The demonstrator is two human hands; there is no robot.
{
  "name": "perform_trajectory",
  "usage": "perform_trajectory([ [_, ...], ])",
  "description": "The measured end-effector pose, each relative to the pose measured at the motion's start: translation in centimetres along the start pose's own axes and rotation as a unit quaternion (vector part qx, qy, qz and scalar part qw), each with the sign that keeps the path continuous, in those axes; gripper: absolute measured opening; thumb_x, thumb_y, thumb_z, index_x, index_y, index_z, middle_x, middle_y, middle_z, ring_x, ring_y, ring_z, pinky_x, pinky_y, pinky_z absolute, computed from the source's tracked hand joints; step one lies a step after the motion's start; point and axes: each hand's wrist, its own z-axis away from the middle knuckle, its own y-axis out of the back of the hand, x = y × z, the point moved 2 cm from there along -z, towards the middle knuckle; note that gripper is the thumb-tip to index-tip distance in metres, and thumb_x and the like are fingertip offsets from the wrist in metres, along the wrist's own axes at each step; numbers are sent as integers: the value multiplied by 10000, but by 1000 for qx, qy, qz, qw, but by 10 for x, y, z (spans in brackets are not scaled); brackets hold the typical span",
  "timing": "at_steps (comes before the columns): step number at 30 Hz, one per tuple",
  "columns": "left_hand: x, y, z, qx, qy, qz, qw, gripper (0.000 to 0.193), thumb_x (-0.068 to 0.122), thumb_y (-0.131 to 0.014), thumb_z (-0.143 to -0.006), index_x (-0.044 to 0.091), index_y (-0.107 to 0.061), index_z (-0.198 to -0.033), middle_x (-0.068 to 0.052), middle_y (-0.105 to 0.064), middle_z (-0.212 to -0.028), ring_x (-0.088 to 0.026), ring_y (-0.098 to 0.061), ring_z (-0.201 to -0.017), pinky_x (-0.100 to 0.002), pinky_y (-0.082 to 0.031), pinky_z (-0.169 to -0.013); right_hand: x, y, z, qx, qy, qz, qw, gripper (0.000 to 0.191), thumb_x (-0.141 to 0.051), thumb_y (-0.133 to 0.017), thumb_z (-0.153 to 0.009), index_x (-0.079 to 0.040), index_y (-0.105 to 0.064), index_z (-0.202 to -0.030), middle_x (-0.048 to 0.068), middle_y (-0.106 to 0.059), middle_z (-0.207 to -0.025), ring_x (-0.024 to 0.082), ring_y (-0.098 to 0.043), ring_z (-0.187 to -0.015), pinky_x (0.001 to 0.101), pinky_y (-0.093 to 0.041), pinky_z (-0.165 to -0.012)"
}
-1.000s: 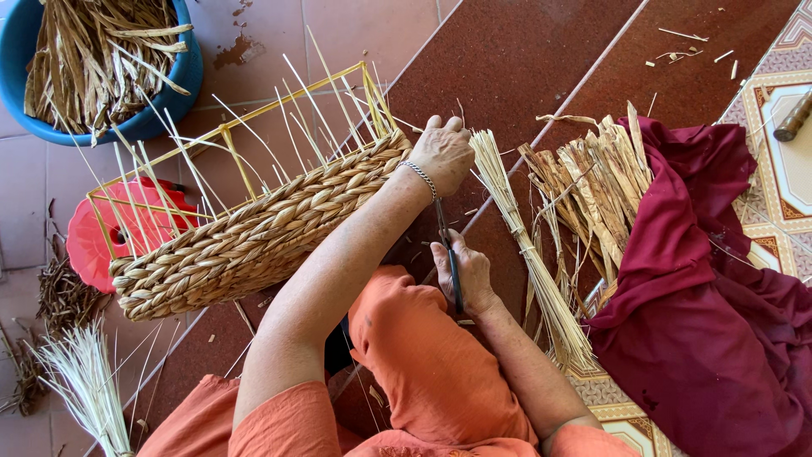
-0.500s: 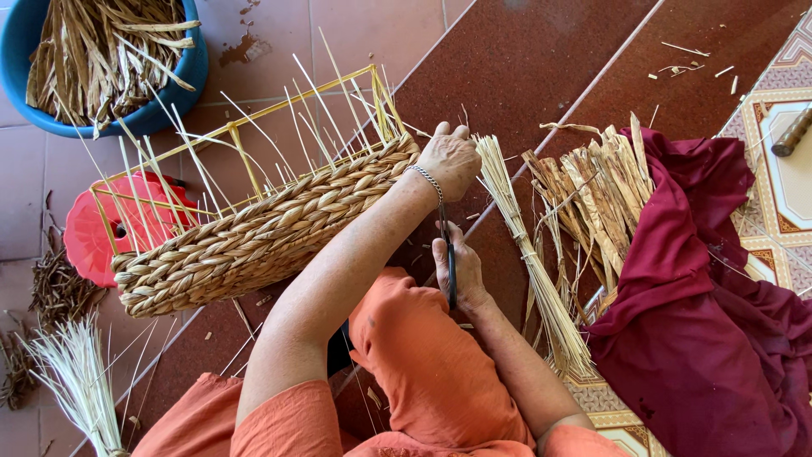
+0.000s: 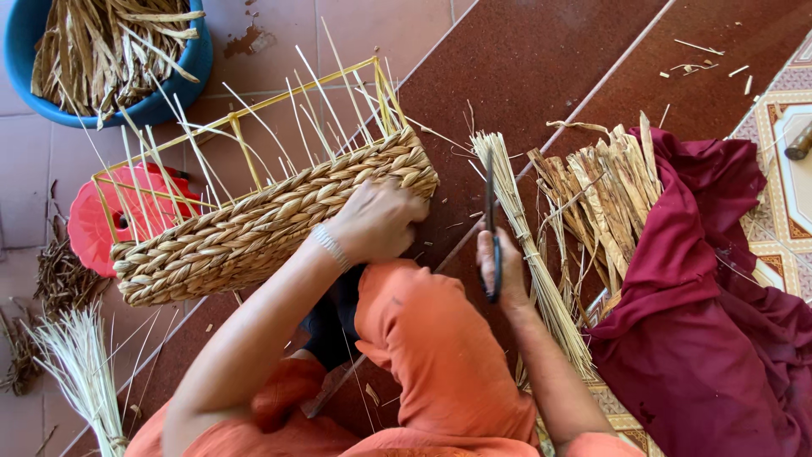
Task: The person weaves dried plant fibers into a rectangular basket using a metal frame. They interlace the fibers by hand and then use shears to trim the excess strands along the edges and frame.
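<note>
My left hand (image 3: 376, 222) grips the near corner of the half-woven basket (image 3: 254, 233), which stretches long to my left. My right hand (image 3: 501, 272) is closed around the dark scissors (image 3: 491, 224), blades pointing away, just right of the basket.

Tiled floor (image 3: 541, 51): blue basin (image 3: 190, 72), red stool (image 3: 101, 224), maroon cloth (image 3: 710, 338), straw bundle (image 3: 529, 245).

Half-woven tan straw basket on yellow wire frame (image 3: 254, 228), tilted on side w/ loose stakes up; dark scissors (image 3: 491, 228) upright beside it.
</note>
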Motion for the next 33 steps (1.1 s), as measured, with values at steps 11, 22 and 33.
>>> perform_trajectory([
  [11,-58,-47,156,370,263,-46,890,680,227,-839,-773,140,-599,-1404,-187,-395,-1582,-394,-359,-1457,-612,-262,-1183,-105,3,-71,6,45,72,996,569,-420,-697,-984,-22,-576,-1372,79,-682,-839,136,-670,-669,257,-541,-566],
  [22,-46,-115,227,430,306,98,844,731,206,-813,-848,148,-490,-1501,-138,-419,-1601,-319,-373,-1521,-598,-211,-1258,-125,-60,-114,-64,255,156,952,559,-452,-728,-1162,18,-578,-1424,103,-670,-1097,170,-667,-983,314,-576,-888],
  [33,-168,-205,343,614,403,527,428,496,403,-683,-997,91,-554,-1360,-54,-636,-1229,-168,-576,-1151,-357,-464,-1039,-130,-73,-85,-68,200,111,971,445,-332,-801,-1132,23,-653,-1356,46,-645,-1087,110,-618,-952,263,-520,-837],
])
